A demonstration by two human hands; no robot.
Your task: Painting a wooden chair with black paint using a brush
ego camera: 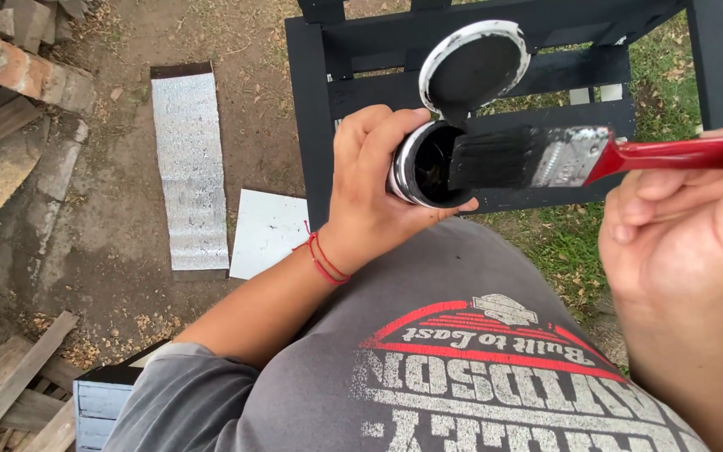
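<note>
My left hand [370,188] grips a small round can of black paint [423,167], tilted on its side with the mouth facing right. Its lid [474,67] hangs open above the can, black inside with a pale rim. My right hand [684,226] holds a flat paintbrush [546,157] by its red handle. The black bristles sit at the can's mouth, just touching the rim. A red string bracelet circles my left wrist.
A black-painted wooden frame [315,109] stands in front of me on dirt and grass. A silver corrugated sheet [187,167] and a white board [268,233] lie on the ground. Bricks [18,71] and wood planks [10,385] are at the left, a blue crate [102,406] below.
</note>
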